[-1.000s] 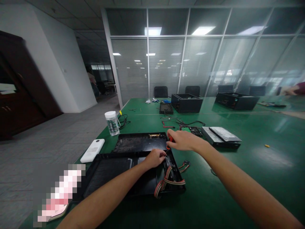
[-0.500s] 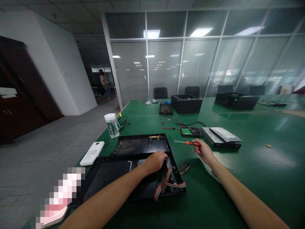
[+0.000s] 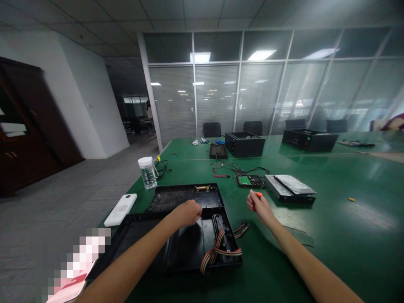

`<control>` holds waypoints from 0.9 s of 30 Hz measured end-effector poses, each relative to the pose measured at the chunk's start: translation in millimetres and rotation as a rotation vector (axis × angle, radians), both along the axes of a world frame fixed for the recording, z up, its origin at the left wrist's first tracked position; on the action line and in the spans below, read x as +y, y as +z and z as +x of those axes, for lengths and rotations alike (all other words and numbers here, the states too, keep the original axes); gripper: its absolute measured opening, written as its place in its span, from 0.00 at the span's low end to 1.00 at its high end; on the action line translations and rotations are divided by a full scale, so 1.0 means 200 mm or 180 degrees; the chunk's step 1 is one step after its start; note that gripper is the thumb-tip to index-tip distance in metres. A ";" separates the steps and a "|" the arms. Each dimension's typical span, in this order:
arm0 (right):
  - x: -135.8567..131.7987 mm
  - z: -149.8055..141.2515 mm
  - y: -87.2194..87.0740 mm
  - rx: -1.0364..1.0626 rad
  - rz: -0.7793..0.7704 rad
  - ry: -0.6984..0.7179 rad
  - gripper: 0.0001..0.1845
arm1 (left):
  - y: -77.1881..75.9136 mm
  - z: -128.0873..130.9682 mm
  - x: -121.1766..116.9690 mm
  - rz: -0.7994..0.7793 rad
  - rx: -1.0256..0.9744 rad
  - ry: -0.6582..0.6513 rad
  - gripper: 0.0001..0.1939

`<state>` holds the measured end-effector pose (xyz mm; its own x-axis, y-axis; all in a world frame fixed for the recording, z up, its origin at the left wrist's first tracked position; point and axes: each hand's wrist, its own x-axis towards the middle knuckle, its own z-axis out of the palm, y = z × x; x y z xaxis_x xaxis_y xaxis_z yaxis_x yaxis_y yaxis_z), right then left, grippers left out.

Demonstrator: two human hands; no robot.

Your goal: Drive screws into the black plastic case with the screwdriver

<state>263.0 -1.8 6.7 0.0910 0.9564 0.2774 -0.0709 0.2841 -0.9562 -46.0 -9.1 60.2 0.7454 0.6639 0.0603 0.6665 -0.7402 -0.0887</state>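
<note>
My right hand (image 3: 262, 209) is closed round an orange-handled screwdriver (image 3: 259, 195), held above the green table to the right of the black casing. Only a bit of the handle shows; its shaft cannot be made out. Over the open black casing (image 3: 184, 244), my left hand (image 3: 188, 212) is closed with fingers curled in. Whatever its fingertips hold, if anything, is hidden. A striped red, white and black ribbon cable (image 3: 219, 251) hangs over the casing's right part. Behind lies a second black tray-like panel (image 3: 176, 197) with a brass-coloured connector strip (image 3: 202, 187).
A green circuit board (image 3: 248, 181) and a silver-topped drive (image 3: 290, 189) lie to the right. Left stand a water bottle (image 3: 147, 173) and a white phone-shaped object (image 3: 120, 209). Farther back are black computer cases (image 3: 244, 144), loose cables (image 3: 249, 170) and gloves (image 3: 195, 142).
My right hand has drawn the screwdriver away from the casing to the right, and its shaft has turned out of sight. My left hand has lifted and moved left from the casing's inner right part.
</note>
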 end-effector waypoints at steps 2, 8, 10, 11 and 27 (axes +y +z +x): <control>-0.04 -0.03 0.05 -0.0610 0.0129 0.0102 0.25 | -0.03 -0.03 -0.02 -0.0040 0.0137 0.0069 0.07; -0.36 -0.23 0.30 -0.3253 0.1054 0.0997 0.13 | -0.05 -0.11 -0.05 -0.0169 -0.0033 -0.0010 0.12; -0.52 -0.31 0.32 -0.3806 0.1231 0.1474 0.11 | -0.02 -0.14 -0.03 -0.0129 -0.0208 0.0023 0.17; -0.60 -0.34 0.31 -0.4022 0.1207 0.1582 0.11 | 0.00 -0.15 0.00 -0.0070 -0.0329 0.0086 0.18; -0.95 -0.12 -0.02 -0.4245 0.0860 0.0514 0.05 | 0.05 -0.14 0.24 -0.0330 0.0037 -0.0380 0.06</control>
<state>238.7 -191.6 3.7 -0.4958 0.8336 0.2437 0.8015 0.5472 -0.2412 -73.8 38.7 70.2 0.8196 0.5728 -0.0130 0.5726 -0.8197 -0.0150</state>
